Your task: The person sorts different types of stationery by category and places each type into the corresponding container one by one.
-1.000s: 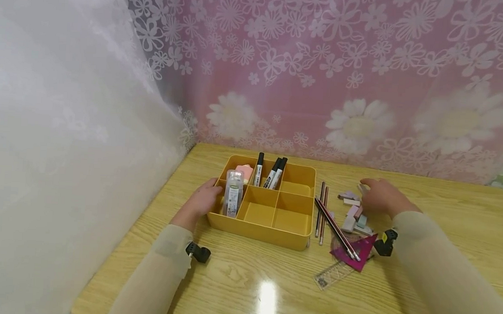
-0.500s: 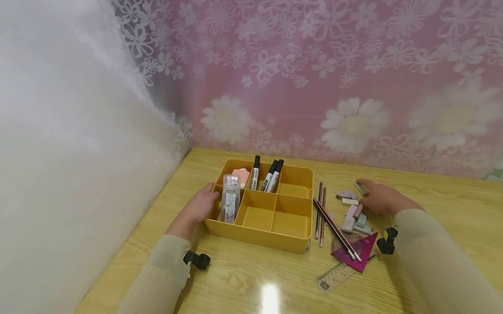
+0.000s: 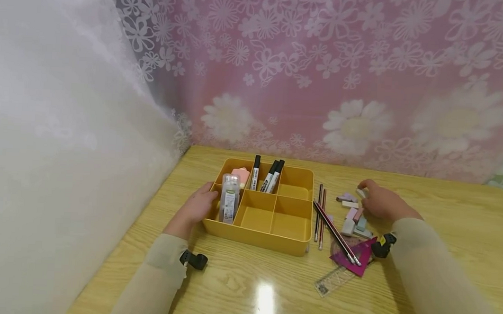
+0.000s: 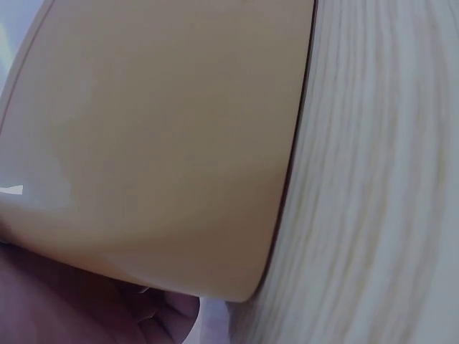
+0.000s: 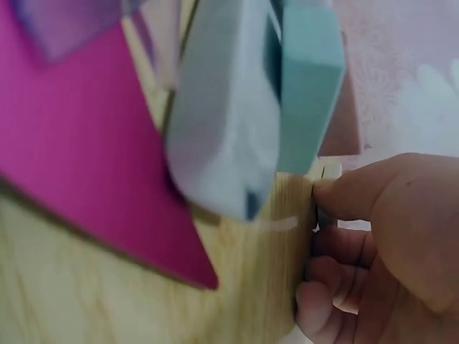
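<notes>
My left hand point(image 3: 195, 205) grips the left wall of a yellow compartment box point(image 3: 251, 235), with the thumb over the rim. In the left wrist view its curled fingers point(image 4: 176, 315) show beyond the box's side. The box holds a clear labelled plastic case point(image 3: 229, 203), a pink piece point(image 3: 241, 176) and several black-capped markers point(image 3: 255, 174). Over on the right, my right hand point(image 3: 385, 202) pinches a small whitish eraser point(image 3: 361, 193), mostly hidden by the fingers in the right wrist view. Just left of this hand lie several loose erasers point(image 3: 348, 227), white, pink, lilac and mint point(image 5: 308, 86).
Several pencils point(image 3: 335, 228) lie between the box and the erasers, some crossing a magenta set square point(image 3: 363, 257). A clear ruler point(image 3: 332, 280) sticks out toward the front. Floral pink cloth point(image 3: 297, 102) hangs behind the wooden table point(image 3: 227, 288); white sheeting point(image 3: 64, 142) borders the left.
My right hand has shifted slightly beside the erasers, and the eraser it pinches has changed its tilt. The left hand keeps its grip on the box; the head view has moved a little.
</notes>
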Available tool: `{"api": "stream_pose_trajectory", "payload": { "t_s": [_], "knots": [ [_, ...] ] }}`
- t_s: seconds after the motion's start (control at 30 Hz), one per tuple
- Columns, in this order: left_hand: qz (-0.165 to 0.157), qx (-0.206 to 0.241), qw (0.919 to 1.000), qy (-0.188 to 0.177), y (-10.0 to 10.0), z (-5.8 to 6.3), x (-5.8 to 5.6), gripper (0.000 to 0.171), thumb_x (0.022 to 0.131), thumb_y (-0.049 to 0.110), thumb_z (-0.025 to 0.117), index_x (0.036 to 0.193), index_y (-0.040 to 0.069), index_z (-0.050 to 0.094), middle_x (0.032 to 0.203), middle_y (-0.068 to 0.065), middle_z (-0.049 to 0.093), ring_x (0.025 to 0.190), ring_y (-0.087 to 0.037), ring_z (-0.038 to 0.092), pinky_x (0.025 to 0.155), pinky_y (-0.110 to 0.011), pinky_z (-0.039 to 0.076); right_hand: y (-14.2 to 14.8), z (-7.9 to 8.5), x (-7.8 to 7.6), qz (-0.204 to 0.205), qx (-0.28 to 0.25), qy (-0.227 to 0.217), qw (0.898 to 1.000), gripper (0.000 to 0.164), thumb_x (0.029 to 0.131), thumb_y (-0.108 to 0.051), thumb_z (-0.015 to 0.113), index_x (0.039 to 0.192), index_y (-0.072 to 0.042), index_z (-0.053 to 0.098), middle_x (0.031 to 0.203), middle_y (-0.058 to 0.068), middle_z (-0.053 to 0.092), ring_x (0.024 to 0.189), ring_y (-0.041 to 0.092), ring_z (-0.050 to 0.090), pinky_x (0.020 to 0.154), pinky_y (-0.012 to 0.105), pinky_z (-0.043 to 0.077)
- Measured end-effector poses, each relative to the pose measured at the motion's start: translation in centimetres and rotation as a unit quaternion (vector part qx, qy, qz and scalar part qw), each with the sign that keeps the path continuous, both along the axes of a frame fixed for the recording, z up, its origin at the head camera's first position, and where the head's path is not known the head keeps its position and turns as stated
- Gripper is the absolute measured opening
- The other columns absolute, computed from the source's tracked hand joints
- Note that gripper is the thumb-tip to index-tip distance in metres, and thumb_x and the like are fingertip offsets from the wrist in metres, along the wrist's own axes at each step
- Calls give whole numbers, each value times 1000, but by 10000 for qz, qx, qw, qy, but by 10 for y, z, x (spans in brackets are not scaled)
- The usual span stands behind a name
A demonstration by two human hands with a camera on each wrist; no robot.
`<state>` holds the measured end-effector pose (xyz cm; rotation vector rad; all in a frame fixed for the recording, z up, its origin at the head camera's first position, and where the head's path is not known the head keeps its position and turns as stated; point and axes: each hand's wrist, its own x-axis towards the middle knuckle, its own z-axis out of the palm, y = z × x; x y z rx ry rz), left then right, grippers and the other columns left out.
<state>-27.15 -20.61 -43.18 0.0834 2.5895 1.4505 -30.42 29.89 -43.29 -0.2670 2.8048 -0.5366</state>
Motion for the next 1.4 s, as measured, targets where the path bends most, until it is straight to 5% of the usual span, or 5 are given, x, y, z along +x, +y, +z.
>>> {"api": "stream_pose_trajectory", "payload": {
  "t_s": [0.5, 0.67, 0.8, 1.07, 1.4],
  "knots": [
    [-76, 181, 9997, -150, 7, -4, -1, 49, 108, 25, 34, 154, 8, 39, 153, -15, 42, 140, -33, 37, 117, -54, 26, 27, -11, 21, -496, -551, 260, 9969, 51, 105, -32, 42, 148, -4, 40, 132, 37, 51, 108, 50, 56, 83, 66, 47],
    [-103, 118, 9998, -97, 4, -1, 0, 50, 107, 24, 33, 154, 7, 39, 153, -16, 43, 140, -34, 37, 117, -54, 25, 23, 0, 23, -861, -865, 624, 9906, 50, 104, -30, 42, 146, -3, 43, 109, 23, 64, 82, 34, 58, 65, 45, 48],
    [-88, 46, 9999, -82, 1, 2, 0, 51, 108, 24, 32, 155, 7, 36, 155, -16, 40, 143, -34, 34, 118, -55, 23, 1, 22, 25, -1056, -1250, 1010, 9813, 49, 106, -33, 37, 143, -4, 46, 107, 17, 68, 81, 29, 58, 57, 35, 42],
    [-10, 74, 9999, -155, -2, 5, -1, 53, 108, 27, 33, 157, 9, 33, 157, -15, 38, 145, -34, 32, 118, -55, 22, -64, 54, 36, -343, -1516, 1651, 9739, 43, 108, -37, 38, 137, -10, 55, 108, 14, 70, 53, 24, 45, 42, 35, 38],
    [-6, 234, 9996, -167, -3, -3, -3, 50, 108, 26, 33, 154, 9, 38, 154, -15, 41, 141, -34, 36, 117, -55, 25, -113, 59, 46, 445, -1161, 1790, 9760, 21, 104, -24, 59, 121, -14, 66, 107, 8, 70, 72, 19, 60, 58, 36, 47]
  ]
}}
